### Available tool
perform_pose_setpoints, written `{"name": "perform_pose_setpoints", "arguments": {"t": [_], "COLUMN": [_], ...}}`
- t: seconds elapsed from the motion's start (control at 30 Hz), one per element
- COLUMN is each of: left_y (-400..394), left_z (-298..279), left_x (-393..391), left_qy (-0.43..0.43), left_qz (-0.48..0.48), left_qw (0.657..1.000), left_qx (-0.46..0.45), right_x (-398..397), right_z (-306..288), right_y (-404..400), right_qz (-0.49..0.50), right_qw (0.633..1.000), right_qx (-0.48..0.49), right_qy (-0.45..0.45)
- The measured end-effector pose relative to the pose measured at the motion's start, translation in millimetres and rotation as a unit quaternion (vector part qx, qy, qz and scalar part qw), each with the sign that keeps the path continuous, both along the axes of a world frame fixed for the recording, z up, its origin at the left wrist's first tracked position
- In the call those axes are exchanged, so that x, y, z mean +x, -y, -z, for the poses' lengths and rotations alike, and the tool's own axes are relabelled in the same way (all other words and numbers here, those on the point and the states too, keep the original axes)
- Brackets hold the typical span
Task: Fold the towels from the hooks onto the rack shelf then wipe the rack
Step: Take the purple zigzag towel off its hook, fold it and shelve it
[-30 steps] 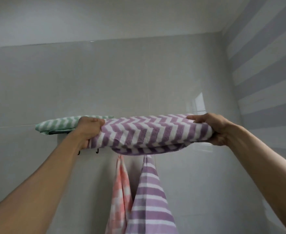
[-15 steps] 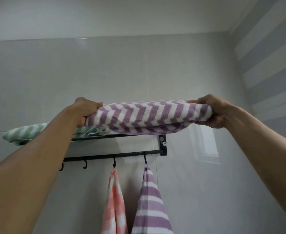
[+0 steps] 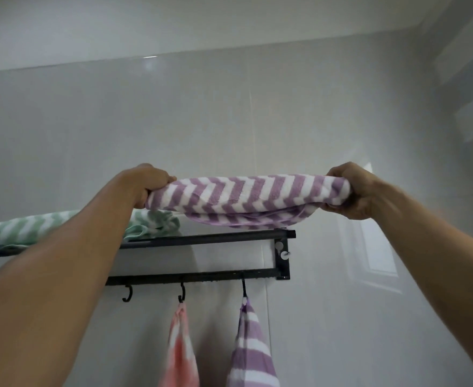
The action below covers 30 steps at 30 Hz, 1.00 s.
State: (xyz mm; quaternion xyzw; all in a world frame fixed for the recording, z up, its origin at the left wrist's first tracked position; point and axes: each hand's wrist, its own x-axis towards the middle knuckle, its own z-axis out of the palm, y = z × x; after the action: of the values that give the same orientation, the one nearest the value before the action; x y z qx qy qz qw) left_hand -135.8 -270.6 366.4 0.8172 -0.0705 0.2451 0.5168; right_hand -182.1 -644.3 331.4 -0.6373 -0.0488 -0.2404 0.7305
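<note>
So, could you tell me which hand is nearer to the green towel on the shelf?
Left. The left hand sits just above the green towel; the right hand holds the purple towel's far end.

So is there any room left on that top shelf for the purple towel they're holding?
Yes. The right stretch of the rack shelf, from the folded green towel to the rack's right end, shows nothing lying on it; the folded purple towel hangs over it, gripped by the left hand and right hand. The left part is crowded.

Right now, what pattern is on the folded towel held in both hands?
Purple and white chevron stripes on the folded towel, seen in the head view.
</note>
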Motion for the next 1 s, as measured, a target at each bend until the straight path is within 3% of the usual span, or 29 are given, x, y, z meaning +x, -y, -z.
{"name": "perform_pose_setpoints", "arguments": {"t": [0.33, 0.53, 0.77, 0.9, 1.0], "left_y": [5, 9, 28, 38, 38], "left_z": [-3, -7, -7, -10, -10], "left_x": [48, 59, 57, 50, 55], "left_qy": [-0.062, -0.050, -0.058, -0.024, -0.003], "left_qz": [-0.082, -0.119, -0.174, -0.212, -0.194], "left_qw": [0.986, 0.973, 0.919, 0.883, 0.905], "left_qx": [0.131, 0.192, 0.348, 0.419, 0.378], "right_x": [52, 61, 58, 45, 35], "right_z": [15, 18, 22, 15, 11], "right_y": [1, -1, 5, 6, -1], "right_qz": [-0.017, -0.011, -0.009, 0.074, 0.187], "right_qw": [0.999, 0.999, 0.999, 0.988, 0.972], "right_qx": [0.036, 0.050, 0.012, -0.106, -0.127], "right_qy": [-0.016, -0.002, -0.046, -0.086, -0.060]}}
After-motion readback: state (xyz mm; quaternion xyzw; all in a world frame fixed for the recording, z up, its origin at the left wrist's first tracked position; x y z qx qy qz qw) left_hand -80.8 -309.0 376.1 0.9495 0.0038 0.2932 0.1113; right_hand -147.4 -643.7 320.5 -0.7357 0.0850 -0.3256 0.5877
